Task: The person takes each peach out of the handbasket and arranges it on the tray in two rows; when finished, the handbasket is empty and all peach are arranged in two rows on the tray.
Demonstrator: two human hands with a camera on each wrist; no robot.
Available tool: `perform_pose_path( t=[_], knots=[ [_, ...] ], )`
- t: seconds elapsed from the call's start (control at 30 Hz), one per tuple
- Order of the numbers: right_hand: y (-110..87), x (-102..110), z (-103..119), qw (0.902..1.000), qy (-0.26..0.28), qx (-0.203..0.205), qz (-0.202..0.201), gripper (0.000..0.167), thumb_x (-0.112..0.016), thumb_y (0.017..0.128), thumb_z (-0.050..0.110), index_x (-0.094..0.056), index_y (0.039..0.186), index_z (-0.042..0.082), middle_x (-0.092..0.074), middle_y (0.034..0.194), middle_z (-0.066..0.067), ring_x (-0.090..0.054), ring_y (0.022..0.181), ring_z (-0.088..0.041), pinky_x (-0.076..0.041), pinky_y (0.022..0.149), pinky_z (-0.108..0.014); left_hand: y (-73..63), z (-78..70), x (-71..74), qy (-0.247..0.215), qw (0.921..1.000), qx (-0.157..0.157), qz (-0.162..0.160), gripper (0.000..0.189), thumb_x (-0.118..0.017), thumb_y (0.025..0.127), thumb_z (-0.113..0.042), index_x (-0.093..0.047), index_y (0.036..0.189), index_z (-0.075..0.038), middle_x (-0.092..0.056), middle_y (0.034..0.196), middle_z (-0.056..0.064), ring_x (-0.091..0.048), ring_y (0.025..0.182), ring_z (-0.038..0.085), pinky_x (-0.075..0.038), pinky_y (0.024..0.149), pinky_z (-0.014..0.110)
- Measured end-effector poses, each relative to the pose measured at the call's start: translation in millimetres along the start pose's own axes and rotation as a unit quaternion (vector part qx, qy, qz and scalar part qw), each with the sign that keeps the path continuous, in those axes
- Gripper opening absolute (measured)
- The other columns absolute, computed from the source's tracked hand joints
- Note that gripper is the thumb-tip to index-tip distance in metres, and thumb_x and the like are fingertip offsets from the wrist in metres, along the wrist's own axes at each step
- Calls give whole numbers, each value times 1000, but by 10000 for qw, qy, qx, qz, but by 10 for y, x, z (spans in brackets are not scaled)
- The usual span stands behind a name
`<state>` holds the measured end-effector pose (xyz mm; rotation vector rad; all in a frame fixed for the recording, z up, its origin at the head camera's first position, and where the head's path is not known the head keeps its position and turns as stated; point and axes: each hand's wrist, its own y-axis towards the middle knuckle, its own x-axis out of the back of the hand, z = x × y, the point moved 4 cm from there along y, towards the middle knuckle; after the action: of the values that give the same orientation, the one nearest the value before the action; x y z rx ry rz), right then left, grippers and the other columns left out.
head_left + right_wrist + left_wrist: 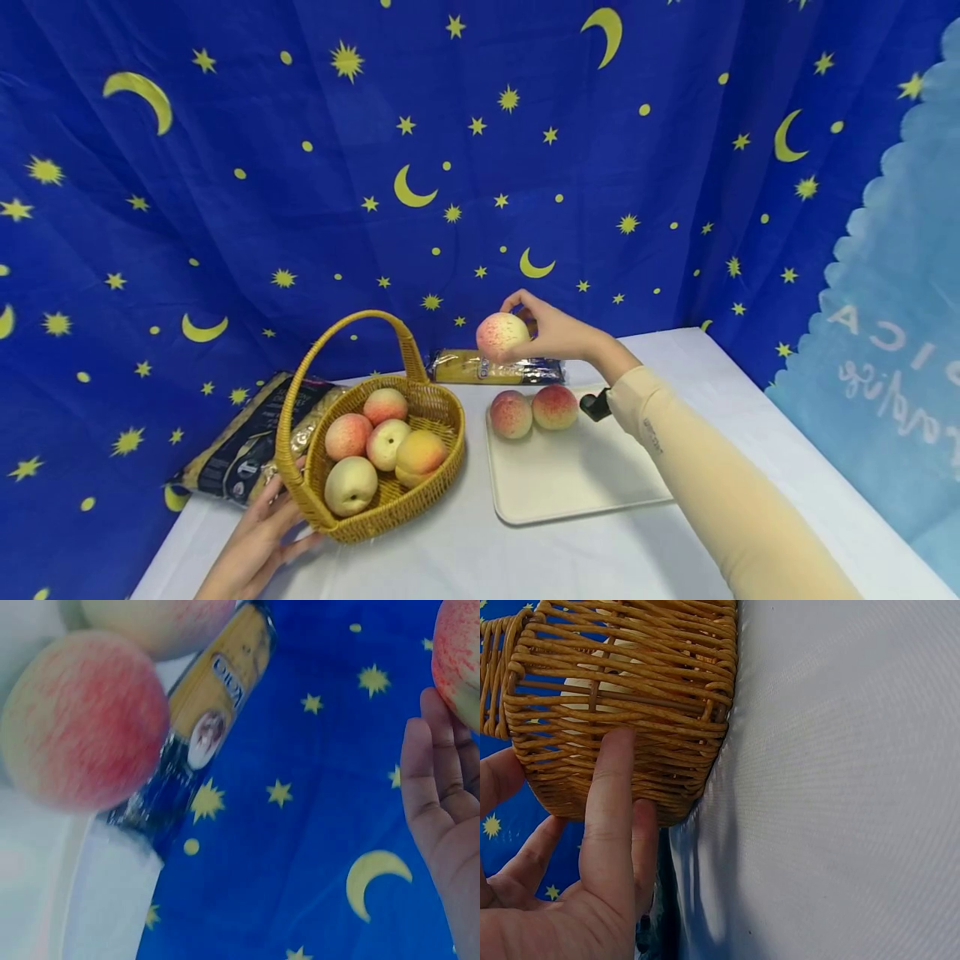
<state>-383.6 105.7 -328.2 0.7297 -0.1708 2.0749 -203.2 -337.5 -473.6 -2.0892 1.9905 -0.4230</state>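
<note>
In the head view, my right hand (pixel 558 332) holds a pale pink peach (pixel 501 336) between thumb and fingers, raised above the table. Two redder peaches, a left one (pixel 511 415) and a right one (pixel 555 407), sit below it at the far left of a cream tray (pixel 555 492). A wicker basket (pixel 397 518) with a tall handle stands to the left, several peaches inside it. Against its left end lies my left hand (pixel 258 533). Up close in the left wrist view, extended fingertips touch the woven wall (pixel 645 712).
A clear packet of spaghetti (pixel 468 367) lies behind the tray, along the back of the white table (pixel 442 567). Behind the basket leans a larger dark pasta bag (pixel 240 454). A blue star-and-moon curtain (pixel 300 208) hangs at the back.
</note>
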Motion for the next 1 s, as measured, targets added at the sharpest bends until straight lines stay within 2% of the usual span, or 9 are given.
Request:
perform_pose_path(
  t=[0.07,0.3,0.43,0.57,0.7,0.87,1.0],
  knots=[
    [-74,73,-35,9999,-15,8,-109,70,-89,87,24,-46,141,16,-62,132,-15,-68,112,-30,-62,94,-41,0,7,4,-15,10000,7,9,73,-52,116,-24,-9,174,-33,-33,170,18,-59,132,23,-61,105,59],
    [-334,288,-185,9994,-79,-52,-347,74,-87,91,24,-50,155,24,-66,132,-16,-69,118,-34,-63,95,-45,3,21,15,-100,9999,53,8,77,-55,114,-24,-8,175,-30,-46,163,13,-60,132,24,-60,105,60],
    [-500,385,-301,9988,40,-112,-471,69,-86,92,19,-51,151,15,-65,133,-20,-70,118,-34,-64,94,-41,0,23,18,-124,9999,41,-31,76,-54,114,-20,-10,175,-27,-51,159,11,-61,131,25,-61,105,60],
    [-666,449,-466,9977,236,-209,-604,67,-83,93,13,-46,147,7,-63,133,-24,-72,114,-31,-64,89,-34,0,15,12,-96,9999,33,-32,76,-53,115,-24,-7,175,-31,-39,168,20,-59,134,26,-60,105,61],
    [-827,482,-655,9956,397,-413,-740,65,-82,93,11,-43,145,4,-62,130,-24,-72,107,-24,-64,86,-29,-15,6,12,-79,10000,27,3,75,-52,116,-26,-6,174,-35,-23,175,22,-58,134,24,-60,106,60],
    [-997,492,-871,9939,308,-527,-923,65,-82,94,14,-41,143,4,-65,131,-23,-69,106,-17,-61,87,-27,-39,6,10,-58,10000,-22,-59,72,-51,116,-24,-10,174,-35,-25,174,20,-59,132,22,-61,105,59],
    [-1100,471,-1048,9915,109,-644,-1123,67,-84,93,16,-41,142,3,-68,128,-22,-65,105,-17,-57,87,-27,-37,10,-5,-57,9999,-23,-123,75,-57,114,-29,-12,174,-34,-31,172,18,-61,129,20,-61,105,59]
  ],
)
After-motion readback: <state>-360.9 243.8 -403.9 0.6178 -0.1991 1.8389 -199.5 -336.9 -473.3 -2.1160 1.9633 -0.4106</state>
